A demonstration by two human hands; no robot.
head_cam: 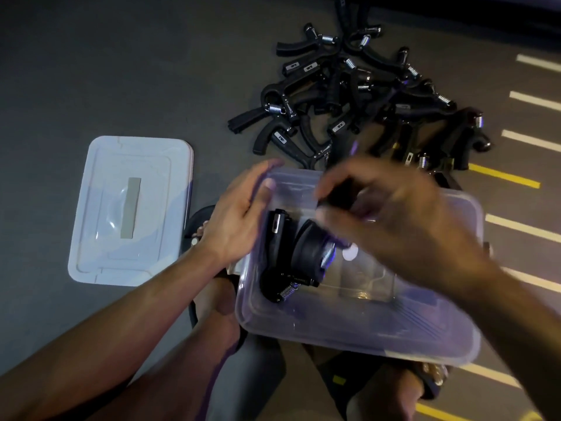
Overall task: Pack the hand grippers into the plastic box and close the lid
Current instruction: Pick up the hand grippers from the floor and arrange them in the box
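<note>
Hand grippers [358, 95]: most lie piled beyond plastic box [358, 335]; right hand [391, 205] grips one above it, left hand [239, 217] steadies rim, fingers straight; lid [130, 208] off

The open top of the plastic box [358, 329] is being half blocked by the right hand [391, 214] hovering over it, and the left rim is being covered by the left hand [239, 220]. Inside, the left end is being taken up by hand grippers [291, 256]; the right half is being left free. The far side is being crowded by the gripper pile [358, 95].
</note>
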